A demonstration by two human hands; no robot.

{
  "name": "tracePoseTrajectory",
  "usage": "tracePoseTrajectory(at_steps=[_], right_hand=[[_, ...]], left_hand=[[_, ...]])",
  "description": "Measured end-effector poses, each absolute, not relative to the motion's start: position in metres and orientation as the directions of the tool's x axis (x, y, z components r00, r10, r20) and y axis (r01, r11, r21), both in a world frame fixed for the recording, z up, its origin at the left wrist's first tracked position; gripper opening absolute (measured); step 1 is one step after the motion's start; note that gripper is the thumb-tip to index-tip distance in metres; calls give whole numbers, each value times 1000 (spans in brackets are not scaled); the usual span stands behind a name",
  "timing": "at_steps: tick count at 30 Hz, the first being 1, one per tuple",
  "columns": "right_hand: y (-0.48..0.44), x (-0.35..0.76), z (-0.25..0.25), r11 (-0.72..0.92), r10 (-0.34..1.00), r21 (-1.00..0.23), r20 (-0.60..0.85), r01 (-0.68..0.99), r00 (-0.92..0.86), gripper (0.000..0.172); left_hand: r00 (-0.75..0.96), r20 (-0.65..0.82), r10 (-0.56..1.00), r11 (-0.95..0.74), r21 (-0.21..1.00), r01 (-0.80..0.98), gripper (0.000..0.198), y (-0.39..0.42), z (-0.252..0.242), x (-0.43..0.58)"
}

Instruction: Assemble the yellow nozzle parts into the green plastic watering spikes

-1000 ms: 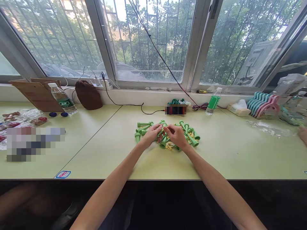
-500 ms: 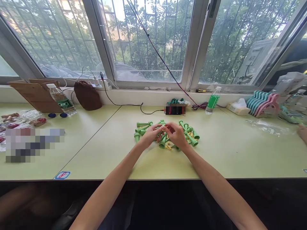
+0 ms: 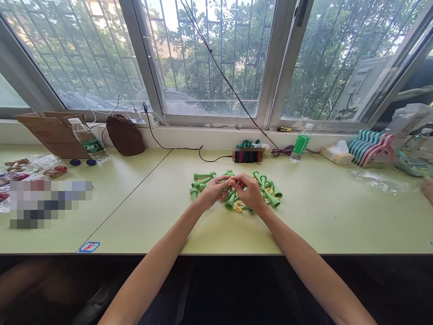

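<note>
A heap of green cone-shaped plastic pieces with several small yellow pieces lies in the middle of the pale green table. Both of my hands are over this heap, fingertips meeting. My left hand is closed around a green piece. My right hand pinches a small yellow piece against the end of that green piece, between the two hands. Most of what the fingers hold is hidden.
Behind the heap lies a small device with cables. On the sill side stand a green bottle, a tissue box, a brown pouch and a water bottle. Another person's hand shows at the right edge.
My fingertips have shifted slightly where they meet above the heap; the hands stay in the same place. Nothing else has moved.
</note>
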State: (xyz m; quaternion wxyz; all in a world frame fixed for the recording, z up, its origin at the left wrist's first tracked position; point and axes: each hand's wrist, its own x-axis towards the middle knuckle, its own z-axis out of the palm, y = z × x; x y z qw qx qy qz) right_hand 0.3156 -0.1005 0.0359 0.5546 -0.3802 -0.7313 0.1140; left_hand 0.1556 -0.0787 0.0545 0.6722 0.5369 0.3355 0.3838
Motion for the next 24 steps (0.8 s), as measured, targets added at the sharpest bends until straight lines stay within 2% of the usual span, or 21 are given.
tracePoseTrajectory(at_steps=[8,14,20,24], right_hand=[[-98,316,33,668,685,-593,727,450,-57,20],[-98,316,34,646,684,-583,729,492,-34,29],[-102,315,37,686,679,-596,731,418,-71,19],[-104,315,38,703,676,-586,727,404,-120,19]], left_hand=[[450,-77,889,150,980,-130,57,-80,55,155],[500,-54,864,132,984,-123,43,-79,54,155],[533,-9,846,100,985,-142,41,-76,51,153],[542,18,840,84,983,-164,39,-77,52,152]])
